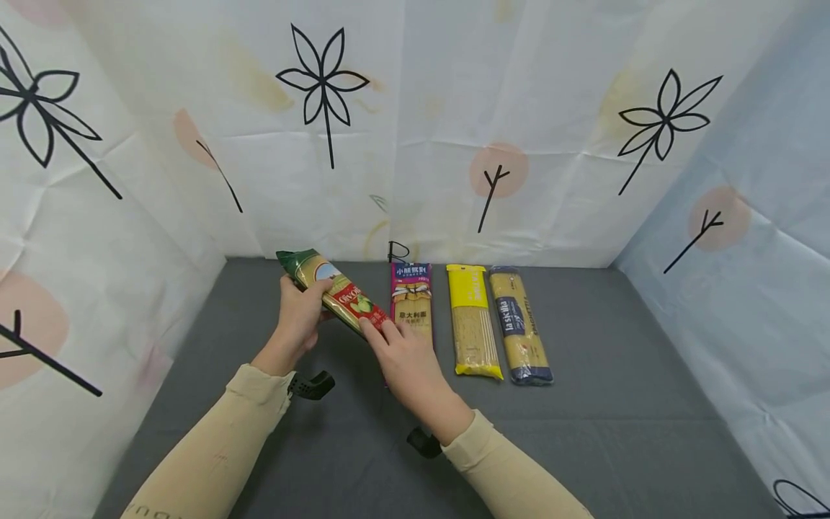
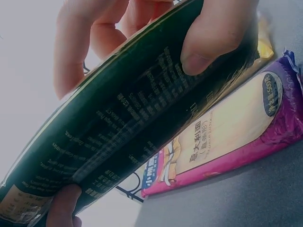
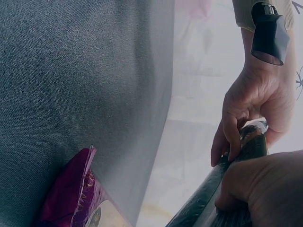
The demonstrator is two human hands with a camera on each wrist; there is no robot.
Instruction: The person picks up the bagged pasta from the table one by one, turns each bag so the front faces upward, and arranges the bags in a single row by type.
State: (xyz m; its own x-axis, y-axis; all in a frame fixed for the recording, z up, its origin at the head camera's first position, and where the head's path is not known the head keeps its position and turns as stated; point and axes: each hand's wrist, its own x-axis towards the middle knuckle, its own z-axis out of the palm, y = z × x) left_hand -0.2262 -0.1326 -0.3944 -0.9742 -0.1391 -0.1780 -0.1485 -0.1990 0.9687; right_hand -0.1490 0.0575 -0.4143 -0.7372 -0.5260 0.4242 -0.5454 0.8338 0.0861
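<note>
A green, gold and red pasta packet (image 1: 346, 292) is held tilted above the left part of the table. My left hand (image 1: 297, 317) grips it near its green end, thumb across the printed front. At the lower right end, my right hand (image 1: 411, 364) holds it, fingers over the red part. The left wrist view shows the packet's dark green back (image 2: 109, 118) with small print, pressed by fingers and thumb. In the right wrist view both hands are on the packet (image 3: 203, 203). Beneath the right hand lies a purple-edged pasta packet (image 1: 412, 288), partly covered.
Right of the purple packet, a yellow pasta packet (image 1: 476, 324) and a blue-labelled spaghetti packet (image 1: 521, 328) lie side by side. They rest on a grey cloth-covered table (image 1: 616, 375). Patterned white fabric (image 1: 428, 86) walls the back and sides.
</note>
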